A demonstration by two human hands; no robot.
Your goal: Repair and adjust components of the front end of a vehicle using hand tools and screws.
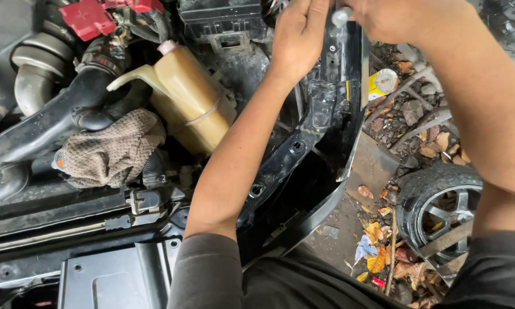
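Daylight falls on bare ground (377,166) strewn with dry leaves (376,262), stones (410,110) and litter; 1 spare wheel (437,206) lies there.

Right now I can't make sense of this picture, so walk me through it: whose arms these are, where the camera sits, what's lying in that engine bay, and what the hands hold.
There is one picture, taken from a camera on the person's head, looking down. Both bare arms are that person's own. They reach over the open engine bay of a car. The left hand rests on a black body panel at the car's edge. The right hand grips a small silvery tool or part; what exactly it is I cannot tell. In the bay lie a yellowish fluid tank, a brownish rag on black hoses, and a red cover at the top. Beside the car, on the ground, lie a wheel, dry leaves and stones.
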